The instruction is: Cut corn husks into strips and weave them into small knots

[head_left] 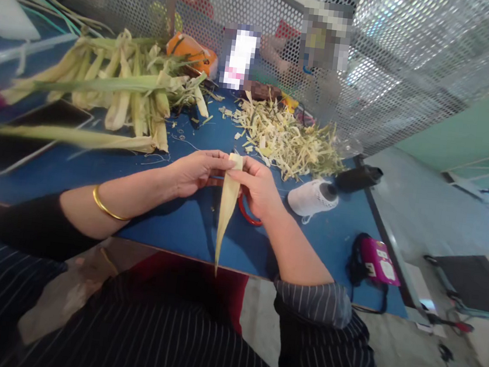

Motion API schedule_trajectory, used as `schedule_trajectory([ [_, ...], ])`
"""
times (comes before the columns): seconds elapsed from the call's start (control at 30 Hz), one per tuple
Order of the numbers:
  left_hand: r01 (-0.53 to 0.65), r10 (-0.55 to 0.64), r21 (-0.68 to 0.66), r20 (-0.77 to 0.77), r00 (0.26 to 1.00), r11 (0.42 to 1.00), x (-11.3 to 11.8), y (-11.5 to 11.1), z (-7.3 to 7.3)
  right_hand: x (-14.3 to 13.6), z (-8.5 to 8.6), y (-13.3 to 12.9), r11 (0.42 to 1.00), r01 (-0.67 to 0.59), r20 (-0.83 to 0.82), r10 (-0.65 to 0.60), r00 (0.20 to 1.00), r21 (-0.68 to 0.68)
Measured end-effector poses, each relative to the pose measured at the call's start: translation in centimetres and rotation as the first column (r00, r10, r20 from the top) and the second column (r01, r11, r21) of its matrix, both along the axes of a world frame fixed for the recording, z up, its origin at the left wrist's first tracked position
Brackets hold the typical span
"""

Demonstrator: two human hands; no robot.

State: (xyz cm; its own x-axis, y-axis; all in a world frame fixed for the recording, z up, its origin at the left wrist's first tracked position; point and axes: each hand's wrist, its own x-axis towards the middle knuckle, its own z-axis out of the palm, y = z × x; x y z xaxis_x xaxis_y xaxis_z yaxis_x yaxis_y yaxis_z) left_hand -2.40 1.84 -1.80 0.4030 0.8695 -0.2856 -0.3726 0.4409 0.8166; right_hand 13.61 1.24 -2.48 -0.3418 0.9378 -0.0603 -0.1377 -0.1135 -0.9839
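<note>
Pinching one pale leaf between two hands

The left hand (pixel 199 172) and the right hand (pixel 259 186) each pinch the top of one pale leaf (pixel 230 196), the right thumb across its face; its narrow tip hangs down past the front edge of the blue table (pixel 187 224). One gold bangle (pixel 107 204) circles the left forearm. One red ring (pixel 249 211) shows beside the right hand. Farther right lie one white thread cone (pixel 312 198), one black cylinder (pixel 358 179) at its end and one magenta box (pixel 379 261). Behind is one heap of shreds (pixel 291 139); at left, stacked husks (pixel 123 84) overlap too much to count, near one orange packet (pixel 191 52).
</note>
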Motion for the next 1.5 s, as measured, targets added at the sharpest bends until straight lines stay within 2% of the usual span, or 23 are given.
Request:
schedule_trajectory([
  [0.17, -0.017, 0.023, 0.073, -0.078, 0.997, 0.997, 0.07, -0.23, 0.17, 0.0, -0.43, -0.02, 0.998, 0.067, -0.012, -0.067, 0.998, -0.017],
  [0.37, -0.018, 0.038, 0.147, -0.134, 0.99, 0.989, -0.12, 0.06, -0.03, 0.41, -0.11, 0.25, 0.987, 0.045, -0.036, -0.051, 0.998, -0.151],
  [0.67, -0.036, 0.067, 0.154, -0.202, 0.977, 0.987, 0.02, 0.06, -0.52, 0.46, -0.42, 0.24, 0.99, 0.092, -0.053, -0.098, 0.994, -0.104],
  [0.83, -0.05, 0.185, 0.364, -0.348, 0.919, 0.93, -0.14, -0.02, -0.33, 0.39, -0.59, 0.51, 0.991, 0.052, -0.074, -0.062, 0.995, -0.125],
  [0.9, -0.05, 0.226, 0.419, -0.382, 0.896, 0.907, -0.21, 0.0, -0.38, 0.37, -0.7, 0.6, 0.992, 0.066, -0.074, -0.074, 0.995, -0.11],
  [1.03, -0.062, 0.265, 0.445, -0.411, 0.873, 0.893, -0.25, 0.02, -0.46, 0.34, -1.0, 0.61, 0.987, 0.158, -0.036, -0.159, 0.987, -0.034],
  [1.17, -0.101, 0.257, 0.401, -0.357, 0.898, 0.91, -0.22, 0.06, -0.31, 0.31, -0.94, 0.48, 0.971, 0.236, -0.006, -0.236, 0.972, 0.033],
  [1.3, -0.136, 0.246, 0.336, -0.312, 0.918, 0.932, -0.2, 0.14, -0.19, 0.34, -0.74, 0.51, 0.965, 0.247, 0.026, -0.25, 0.968, 0.087],
  [1.5, -0.161, 0.316, 0.398, -0.362, 0.877, 0.903, -0.17, 0.12, 0.07, 0.37, -0.86, 0.62, 0.963, 0.24, -0.001, -0.242, 0.97, 0.122],
])
